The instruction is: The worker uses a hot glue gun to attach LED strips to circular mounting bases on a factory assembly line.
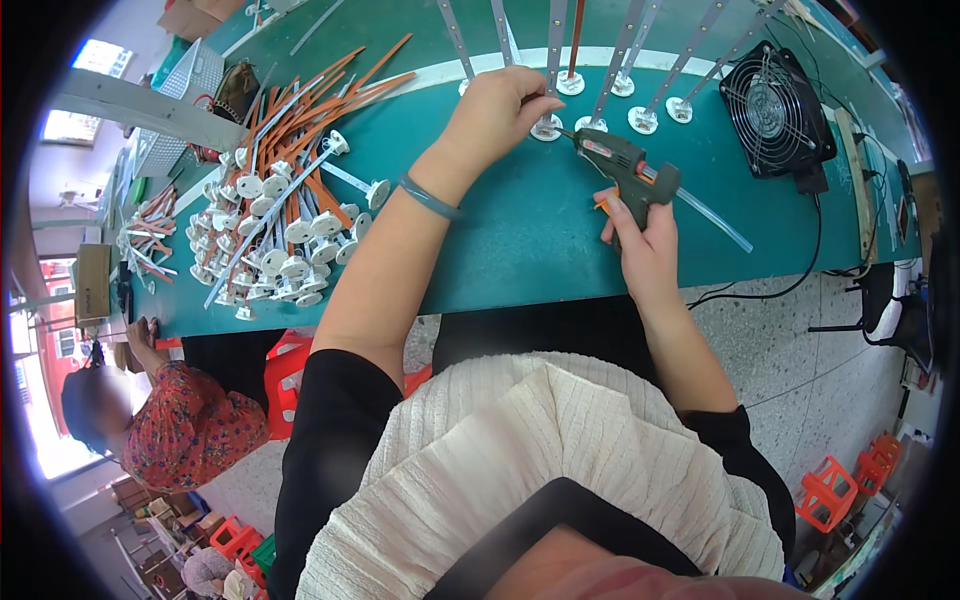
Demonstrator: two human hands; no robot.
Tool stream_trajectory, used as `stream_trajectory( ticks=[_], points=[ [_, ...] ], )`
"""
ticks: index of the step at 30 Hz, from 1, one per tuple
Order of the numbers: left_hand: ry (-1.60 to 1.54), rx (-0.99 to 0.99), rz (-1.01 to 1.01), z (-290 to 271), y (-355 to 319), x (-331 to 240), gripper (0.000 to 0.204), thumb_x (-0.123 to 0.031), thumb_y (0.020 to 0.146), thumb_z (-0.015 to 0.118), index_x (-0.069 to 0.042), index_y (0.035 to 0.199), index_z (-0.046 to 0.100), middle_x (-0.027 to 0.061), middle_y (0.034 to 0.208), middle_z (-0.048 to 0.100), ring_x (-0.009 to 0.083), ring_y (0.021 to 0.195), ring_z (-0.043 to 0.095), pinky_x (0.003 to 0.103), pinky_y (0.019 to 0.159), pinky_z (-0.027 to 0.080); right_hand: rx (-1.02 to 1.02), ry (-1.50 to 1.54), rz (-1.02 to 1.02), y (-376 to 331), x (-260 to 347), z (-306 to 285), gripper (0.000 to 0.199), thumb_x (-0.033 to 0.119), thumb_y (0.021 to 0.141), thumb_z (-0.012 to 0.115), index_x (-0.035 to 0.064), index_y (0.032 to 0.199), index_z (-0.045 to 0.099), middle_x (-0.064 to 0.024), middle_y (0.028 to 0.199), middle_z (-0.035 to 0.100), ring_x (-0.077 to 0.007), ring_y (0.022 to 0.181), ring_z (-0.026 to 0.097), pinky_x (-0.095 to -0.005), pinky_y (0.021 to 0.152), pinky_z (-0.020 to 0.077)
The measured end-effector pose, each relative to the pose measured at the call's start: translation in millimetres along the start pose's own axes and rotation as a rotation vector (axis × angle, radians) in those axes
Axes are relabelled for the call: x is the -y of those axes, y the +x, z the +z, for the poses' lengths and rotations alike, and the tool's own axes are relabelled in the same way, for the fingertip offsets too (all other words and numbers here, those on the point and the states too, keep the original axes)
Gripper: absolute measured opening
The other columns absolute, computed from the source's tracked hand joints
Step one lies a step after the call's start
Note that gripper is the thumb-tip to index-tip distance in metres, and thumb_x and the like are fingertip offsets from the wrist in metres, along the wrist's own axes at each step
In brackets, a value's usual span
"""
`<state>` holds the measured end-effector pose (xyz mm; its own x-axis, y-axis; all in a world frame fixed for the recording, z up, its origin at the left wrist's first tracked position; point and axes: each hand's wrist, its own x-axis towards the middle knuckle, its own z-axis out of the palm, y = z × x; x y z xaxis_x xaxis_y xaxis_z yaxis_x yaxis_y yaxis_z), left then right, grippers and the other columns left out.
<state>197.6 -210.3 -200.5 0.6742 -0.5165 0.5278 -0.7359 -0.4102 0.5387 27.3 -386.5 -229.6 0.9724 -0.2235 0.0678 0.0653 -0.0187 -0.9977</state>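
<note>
My right hand (648, 240) is wrapped round the grip of a dark green hot glue gun (615, 155), fingers at its orange trigger. A clear glue stick (718, 222) sticks out of the gun's back. The nozzle points left at the white round base (546, 128) of an upright LED strip (556, 60). My left hand (492, 112) has its thumb and fingers closed on this strip just above the base; the exact hold is partly hidden. Further upright strips on white bases (643, 121) stand around it, several to the right.
A large pile of strips with white round ends (290, 240) lies on the green table (500, 250) at left. A black fan (778, 110) stands at right, its cable running off the table edge. Another person (190, 420) sits at left. White baskets (190, 85) stand far left.
</note>
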Motion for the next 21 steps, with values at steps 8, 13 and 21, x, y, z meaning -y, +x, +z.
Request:
stream_trajectory(
  ticks=[8, 13, 21],
  points=[
    [-0.010, -0.003, -0.014, 1, 0, 1, 0.025, -0.019, 0.083, 0.076, 0.001, 0.078, 0.062, 0.0133, 0.067, 0.056, 0.0268, 0.058, 0.052, 0.036, 0.055, 0.043, -0.026, -0.137, -0.001, 12, 1, 12, 0.032, 0.012, 0.097, 0.058, -0.0013, 0.126, 0.050, -0.0067, 0.093, 0.065, -0.0065, 0.063, 0.054, -0.0219, 0.055, 0.0414],
    [-0.028, 0.008, -0.026, 0, 0, 1, 0.023, -0.018, 0.083, 0.076, 0.001, 0.080, 0.064, 0.0133, 0.069, 0.058, 0.0269, 0.059, 0.054, 0.035, 0.056, 0.045, -0.038, -0.156, 0.011, 14, 3, 14, 0.032, 0.011, 0.097, 0.058, -0.0011, 0.126, 0.051, -0.0062, 0.091, 0.064, -0.0066, 0.062, 0.054, -0.0224, 0.054, 0.0417],
    [-0.023, -0.008, -0.007, 2, 1, 4, 0.024, -0.019, 0.083, 0.076, 0.001, 0.079, 0.064, 0.0133, 0.069, 0.058, 0.0264, 0.059, 0.054, 0.035, 0.056, 0.045, -0.047, -0.162, 0.026, 15, 3, 15, 0.032, 0.010, 0.097, 0.058, -0.0009, 0.126, 0.050, -0.0058, 0.088, 0.063, -0.0070, 0.062, 0.054, -0.0228, 0.054, 0.0417]
  ],
)
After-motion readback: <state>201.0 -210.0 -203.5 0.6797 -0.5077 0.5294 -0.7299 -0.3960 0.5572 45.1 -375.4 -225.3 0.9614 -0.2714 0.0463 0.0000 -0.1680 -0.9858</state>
